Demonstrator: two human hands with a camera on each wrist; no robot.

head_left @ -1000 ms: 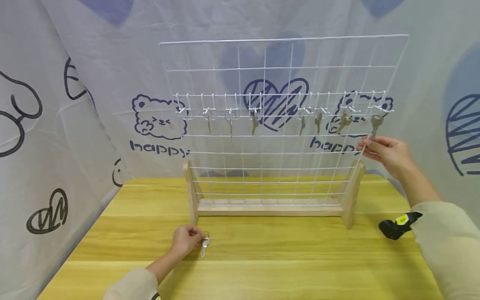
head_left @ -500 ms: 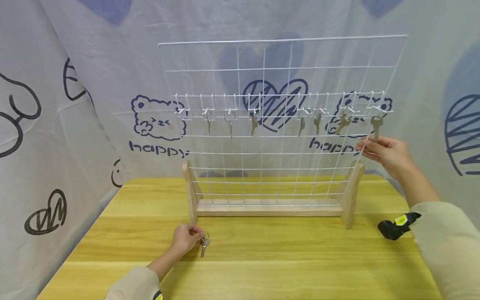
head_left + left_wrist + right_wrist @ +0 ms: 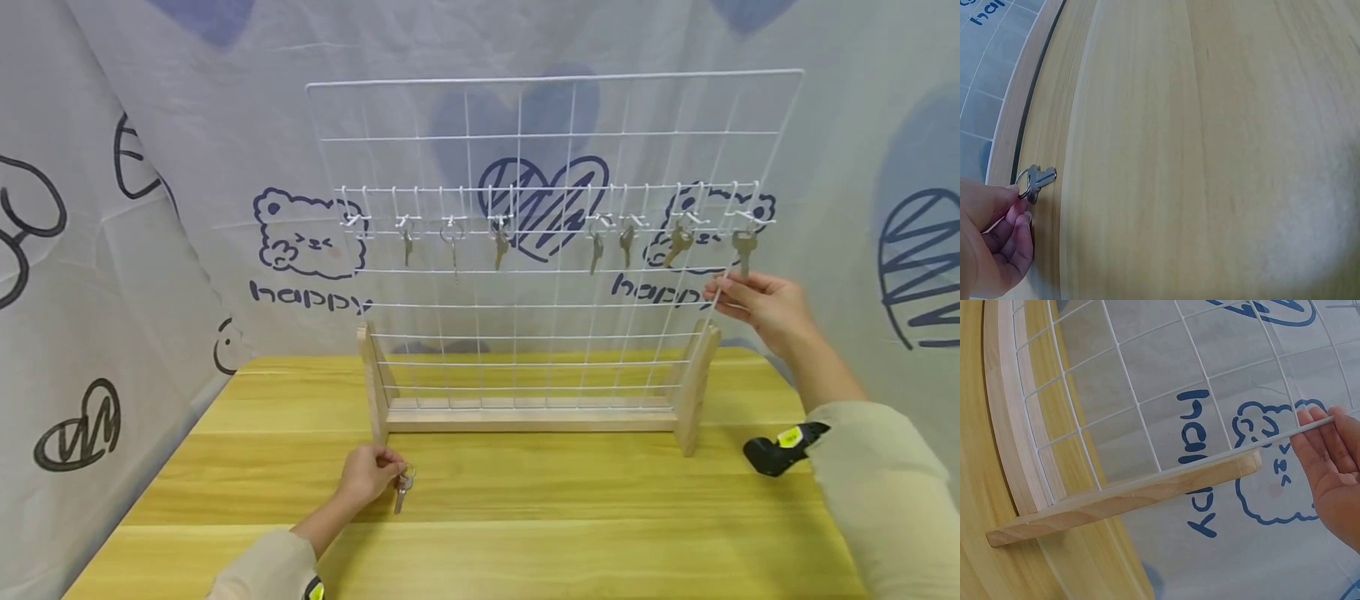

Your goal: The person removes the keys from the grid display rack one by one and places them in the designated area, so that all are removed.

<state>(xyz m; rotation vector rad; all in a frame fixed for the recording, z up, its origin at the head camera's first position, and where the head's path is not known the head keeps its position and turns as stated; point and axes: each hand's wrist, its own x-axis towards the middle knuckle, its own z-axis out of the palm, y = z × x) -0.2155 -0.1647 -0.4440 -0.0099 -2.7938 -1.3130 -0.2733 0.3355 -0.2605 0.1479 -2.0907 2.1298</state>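
Observation:
My left hand [image 3: 363,479] pinches the ring of a silver key [image 3: 401,492] between thumb and fingertips, low over the table at the rack's left foot. In the left wrist view the key [image 3: 1040,178] sticks out from its thin ring [image 3: 1022,180]. My right hand [image 3: 765,308] holds the right edge wire of a white grid rack [image 3: 555,78], with thumb and fingers around it. The right wrist view has those fingers [image 3: 1317,447] at the wire, above the rack's wooden side post [image 3: 1147,494]. Several keys hang on white hooks along the rack, one [image 3: 745,250] just above my right hand.
A wooden base [image 3: 528,421] bears the grid on the yellow wood-grain table [image 3: 555,508]. The leftmost hook [image 3: 351,221] bears no key. A patterned cloth [image 3: 187,250] hangs behind and at the left. A black strap [image 3: 780,450] shows by the right sleeve.
The head view has shifted slightly, so everything sits a little further left. The key below my left hand has swung to a slightly greater tilt. Both hands keep their holds.

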